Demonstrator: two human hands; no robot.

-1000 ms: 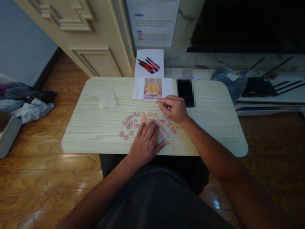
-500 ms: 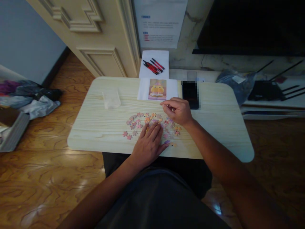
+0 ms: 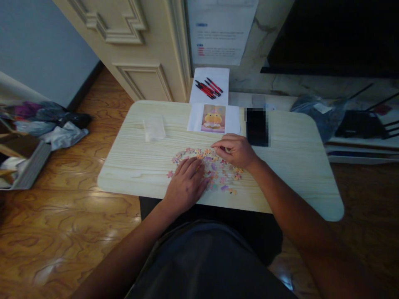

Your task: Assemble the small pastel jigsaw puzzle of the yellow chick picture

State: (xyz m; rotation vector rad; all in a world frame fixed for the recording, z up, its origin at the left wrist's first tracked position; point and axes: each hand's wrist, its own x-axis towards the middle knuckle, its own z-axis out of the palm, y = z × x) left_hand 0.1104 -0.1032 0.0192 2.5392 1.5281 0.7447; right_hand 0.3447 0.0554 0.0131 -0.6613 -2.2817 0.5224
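Jigsaw pieces lie in a loose pastel cluster on the pale wooden table, near its front edge. We note our left hand lying palm down on the left part of the cluster, fingers extended and close together, gripping nothing we can see. Our right hand sits at the far right of the cluster, fingers curled with thumb and forefinger pinched together; whether a piece is between them we cannot tell. Beyond the cluster, at the table's far edge, lies a reference picture of a yellow figure, with a dark phone just right of it and a clear plastic bag well to its left. Red and black pens rest on white paper past the table.
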